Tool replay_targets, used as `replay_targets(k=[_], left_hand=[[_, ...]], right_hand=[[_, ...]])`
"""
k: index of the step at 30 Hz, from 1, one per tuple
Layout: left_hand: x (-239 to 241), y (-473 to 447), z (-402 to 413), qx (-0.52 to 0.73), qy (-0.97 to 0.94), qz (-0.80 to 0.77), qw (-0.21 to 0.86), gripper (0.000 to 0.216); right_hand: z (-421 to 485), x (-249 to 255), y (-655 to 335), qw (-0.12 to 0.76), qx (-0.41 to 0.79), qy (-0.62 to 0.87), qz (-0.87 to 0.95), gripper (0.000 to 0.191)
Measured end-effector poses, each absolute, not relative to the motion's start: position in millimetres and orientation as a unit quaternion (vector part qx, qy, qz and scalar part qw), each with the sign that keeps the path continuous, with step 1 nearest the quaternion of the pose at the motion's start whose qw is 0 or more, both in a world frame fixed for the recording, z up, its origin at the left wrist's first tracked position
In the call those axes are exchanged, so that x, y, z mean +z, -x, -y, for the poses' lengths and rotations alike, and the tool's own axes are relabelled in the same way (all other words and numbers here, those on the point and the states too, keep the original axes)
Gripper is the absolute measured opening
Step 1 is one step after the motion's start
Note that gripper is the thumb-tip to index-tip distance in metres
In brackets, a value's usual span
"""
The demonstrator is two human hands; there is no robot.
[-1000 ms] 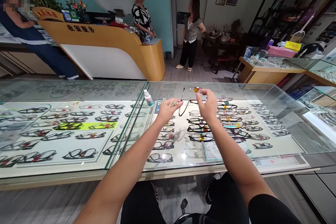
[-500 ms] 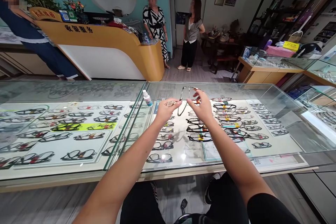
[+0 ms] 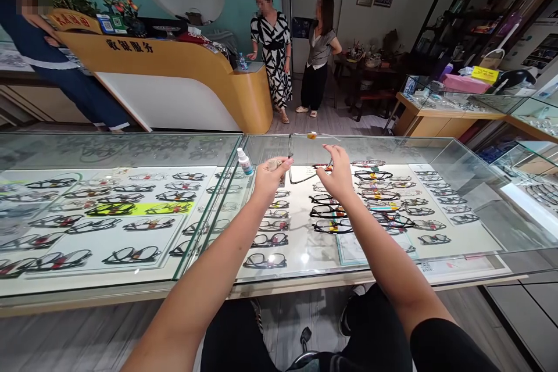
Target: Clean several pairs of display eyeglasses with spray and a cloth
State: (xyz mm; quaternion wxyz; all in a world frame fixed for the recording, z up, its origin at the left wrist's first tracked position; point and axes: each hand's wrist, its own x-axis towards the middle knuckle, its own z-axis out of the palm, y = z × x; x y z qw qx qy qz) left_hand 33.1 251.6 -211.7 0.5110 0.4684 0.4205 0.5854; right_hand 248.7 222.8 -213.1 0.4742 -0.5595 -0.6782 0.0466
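Observation:
My left hand pinches a thin-rimmed pair of eyeglasses above the glass display counter. Tucked among the same fingers is a small pale beige item, too small to name. To the right of the eyeglasses is my right hand, thumb and fingers spread apart, with the thumb close to the frame's lower edge; I cannot tell whether they touch. An orange-yellow spot shows near the top of the eyeglasses. A white spray bottle with a blue lower part stands on the glass left of my left hand.
Rows of eyeglasses lie under the glass counter top. More eyeglasses fill the left case. Beyond stand a curved cashier desk, a person in a patterned dress, a second person and another at far left.
The eyeglasses have turned and shifted left with my left hand. My right hand's fingers have spread away from them. The person in the patterned dress has moved right.

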Motion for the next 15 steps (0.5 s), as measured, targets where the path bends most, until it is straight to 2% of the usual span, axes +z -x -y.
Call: replay_targets(k=[5, 11, 15], left_hand=[[-208, -28, -255, 0.607, -0.425, -0.423, 0.522, 0.068], [-208, -32, -250, 0.583, -0.461, -0.429, 0.513, 0.066], [-206, -39, -243, 0.559, -0.504, -0.419, 0.508, 0.064]], right_hand=[[-221, -216, -248, 0.419, 0.059, 0.585, 0.692, 0.052], [-214, -209, -241, 0.412, 0.049, 0.531, 0.739, 0.039], [-212, -212, -231, 0.419, 0.08, 0.457, 0.78, 0.049]])
